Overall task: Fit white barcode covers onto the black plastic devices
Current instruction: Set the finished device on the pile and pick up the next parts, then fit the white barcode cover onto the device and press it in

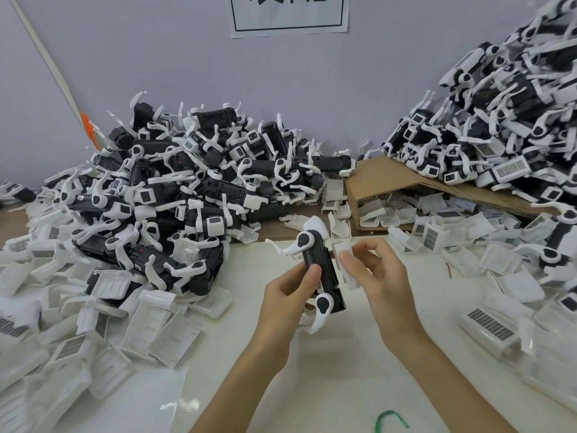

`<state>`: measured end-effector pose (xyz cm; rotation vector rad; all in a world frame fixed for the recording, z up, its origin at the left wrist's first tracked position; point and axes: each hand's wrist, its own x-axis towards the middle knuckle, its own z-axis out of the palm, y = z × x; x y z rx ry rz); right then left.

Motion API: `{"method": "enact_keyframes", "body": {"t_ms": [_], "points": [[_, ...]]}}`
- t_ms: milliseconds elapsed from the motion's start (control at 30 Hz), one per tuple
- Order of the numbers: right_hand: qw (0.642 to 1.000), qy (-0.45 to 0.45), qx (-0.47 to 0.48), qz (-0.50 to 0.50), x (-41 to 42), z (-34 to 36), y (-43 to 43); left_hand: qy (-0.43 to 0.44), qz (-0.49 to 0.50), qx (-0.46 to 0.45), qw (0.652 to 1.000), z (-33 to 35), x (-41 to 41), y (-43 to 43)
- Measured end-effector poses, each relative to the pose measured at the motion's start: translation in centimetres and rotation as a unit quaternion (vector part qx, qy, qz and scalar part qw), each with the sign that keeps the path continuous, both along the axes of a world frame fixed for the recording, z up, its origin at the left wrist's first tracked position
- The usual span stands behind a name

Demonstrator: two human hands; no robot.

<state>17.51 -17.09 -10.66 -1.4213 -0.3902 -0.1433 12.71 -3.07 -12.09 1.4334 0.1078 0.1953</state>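
Cover about to go on

Left hand [288,295] grips the black device [323,271] above the table; right hand [373,273] pinches a white cover [346,260] touching its side. I'd square the edges up, then press evenly.

An assembly workshop: heaps of identical black devices [224,187] and white covers [162,332] are crowding the table [343,370].

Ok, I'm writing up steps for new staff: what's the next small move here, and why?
Probably press the white cover sideways onto the black device: the right hand pinches it right beside the body, not yet seated, while the left hand grips the device steady.
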Motion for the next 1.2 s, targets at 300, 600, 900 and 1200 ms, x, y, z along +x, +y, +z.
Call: {"method": "enact_keyframes", "body": {"t_ms": [300,600,900,1200], "points": [[0.999,-0.012,-0.042,0.002,-0.1,-0.3,0.3,-0.002,-0.021,0.023,1.000,0.0,0.0,-0.2],[0.995,-0.026,-0.093,0.028,0.2,-1.0,0.3,0.013,0.007,0.010,1.000,-0.3,0.0,0.2],[0.996,-0.025,-0.085,0.030,-0.1,-0.9,0.4,-0.019,-0.012,0.061,0.998,-0.3,0.0,0.7],[0.994,-0.036,-0.105,0.017,-0.6,-0.4,0.4,-0.039,-0.074,0.027,0.996,-0.2,-0.2,0.4]]}}
